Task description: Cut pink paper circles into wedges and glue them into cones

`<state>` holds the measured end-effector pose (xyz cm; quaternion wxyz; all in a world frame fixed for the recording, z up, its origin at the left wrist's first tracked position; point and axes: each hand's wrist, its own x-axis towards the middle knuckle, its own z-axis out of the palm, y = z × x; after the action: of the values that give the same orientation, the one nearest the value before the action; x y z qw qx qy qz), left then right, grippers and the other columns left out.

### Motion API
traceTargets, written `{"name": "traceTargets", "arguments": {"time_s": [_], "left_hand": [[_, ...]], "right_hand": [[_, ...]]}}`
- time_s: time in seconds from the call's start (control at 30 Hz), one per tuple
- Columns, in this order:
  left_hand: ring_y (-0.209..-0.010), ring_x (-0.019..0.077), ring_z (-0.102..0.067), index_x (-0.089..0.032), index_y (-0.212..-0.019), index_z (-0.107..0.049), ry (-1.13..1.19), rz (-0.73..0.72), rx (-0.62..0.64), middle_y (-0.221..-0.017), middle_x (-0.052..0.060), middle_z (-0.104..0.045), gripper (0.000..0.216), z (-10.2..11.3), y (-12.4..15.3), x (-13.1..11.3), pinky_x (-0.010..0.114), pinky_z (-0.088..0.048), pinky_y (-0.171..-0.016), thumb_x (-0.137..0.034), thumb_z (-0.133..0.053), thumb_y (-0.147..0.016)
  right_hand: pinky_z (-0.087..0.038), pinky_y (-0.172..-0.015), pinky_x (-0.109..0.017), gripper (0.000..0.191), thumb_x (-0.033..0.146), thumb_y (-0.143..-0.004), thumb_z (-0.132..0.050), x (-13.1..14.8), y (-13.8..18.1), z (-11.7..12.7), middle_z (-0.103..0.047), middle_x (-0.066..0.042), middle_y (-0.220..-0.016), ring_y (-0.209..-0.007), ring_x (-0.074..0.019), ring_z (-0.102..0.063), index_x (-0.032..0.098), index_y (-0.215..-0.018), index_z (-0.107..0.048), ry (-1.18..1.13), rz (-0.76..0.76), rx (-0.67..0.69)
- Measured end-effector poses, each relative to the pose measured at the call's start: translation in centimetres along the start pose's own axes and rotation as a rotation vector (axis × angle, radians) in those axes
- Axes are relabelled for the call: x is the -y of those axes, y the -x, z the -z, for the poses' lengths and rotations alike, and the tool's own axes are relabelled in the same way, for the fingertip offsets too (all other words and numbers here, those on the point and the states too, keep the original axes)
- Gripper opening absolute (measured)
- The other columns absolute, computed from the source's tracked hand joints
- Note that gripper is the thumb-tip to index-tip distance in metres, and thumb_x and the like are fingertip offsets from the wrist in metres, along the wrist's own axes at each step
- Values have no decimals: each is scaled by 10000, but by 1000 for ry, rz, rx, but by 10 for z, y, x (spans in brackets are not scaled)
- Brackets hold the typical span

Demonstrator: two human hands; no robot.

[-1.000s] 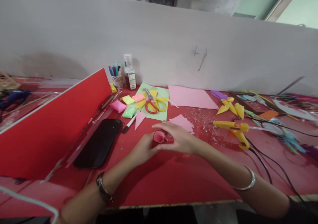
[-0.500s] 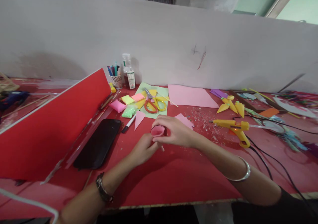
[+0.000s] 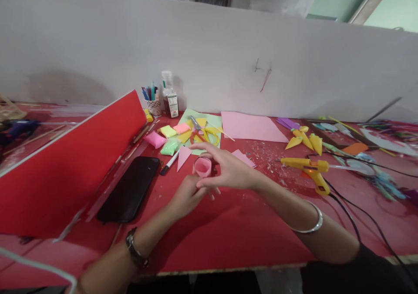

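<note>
In the head view a rolled pink paper cone (image 3: 203, 168) shows its wide mouth upward, in the middle of the table. My left hand (image 3: 187, 198) is closed around its lower part, which its fingers hide. Over the cone, my right hand (image 3: 228, 168) has its fingers spread apart, with the thumb at the near side of the rim; whether the thumb touches it I cannot tell. A pink paper triangle (image 3: 184, 157) lies just left of the cone, beside a marker (image 3: 170, 162). More cut pink pieces (image 3: 243, 158) lie beyond my right hand.
A yellow glue gun (image 3: 305, 164) with its cord lies on the right, near several yellow cones (image 3: 307, 139). Scissors (image 3: 197, 133) rest on green paper at the back, beside bright packets (image 3: 155, 139). A phone (image 3: 130, 189) and a standing red board (image 3: 81, 163) are on the left.
My right hand's fingers have loosened and spread from the cone, its forefinger reaching further left. The cone has shifted slightly left, still in my left hand.
</note>
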<state>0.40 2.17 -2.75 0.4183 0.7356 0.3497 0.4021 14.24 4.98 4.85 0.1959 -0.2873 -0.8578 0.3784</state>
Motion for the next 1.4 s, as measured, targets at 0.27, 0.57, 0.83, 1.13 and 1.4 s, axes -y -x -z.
{"name": "traceTargets", "arguments": {"time_s": [0.27,0.57,0.83,1.13,1.4], "left_hand": [[-623,157,-631,-154,-620,-619,-36,-1,35,-624,48,-678,310,0,0,-4,251,-480,-618,-291,-425,-820],[-404,106,-557,-144,-603,-594,70,114,57,-495,24,-637,364,-2,2,-3,206,-433,-455,-411,-453,-806],[-244,49,-335,-159,-618,-537,79,165,44,-298,-84,-404,396,-3,3,-2,151,-283,-328,-473,-396,-814],[-277,54,-346,-175,-579,-473,-18,156,59,-336,-78,-401,404,-2,3,-4,158,-280,-352,-407,-298,-860],[-347,75,-411,-177,-627,-479,-139,76,17,-411,-59,-472,291,-2,2,-5,182,-308,-414,-349,-369,-834]], "right_hand": [[-473,-614,-263,332,281,-713,-641,-2,10,-3,-601,15,-767,-659,-120,-584,217,-1013,-514,-74,3,-36],[-441,-609,-254,226,259,-697,-611,-7,7,-1,-567,15,-738,-647,-98,-541,177,-870,-491,-240,-43,-111],[-432,-585,-262,286,268,-681,-599,-14,7,-1,-560,10,-719,-620,-103,-531,169,-907,-455,-391,-128,-170],[-400,-568,-242,233,249,-688,-597,-18,6,5,-555,20,-692,-598,-93,-495,182,-872,-470,-409,-91,-270],[-409,-579,-256,249,248,-689,-603,-18,10,4,-519,21,-695,-618,-107,-499,181,-876,-453,-395,-100,-232]]}}
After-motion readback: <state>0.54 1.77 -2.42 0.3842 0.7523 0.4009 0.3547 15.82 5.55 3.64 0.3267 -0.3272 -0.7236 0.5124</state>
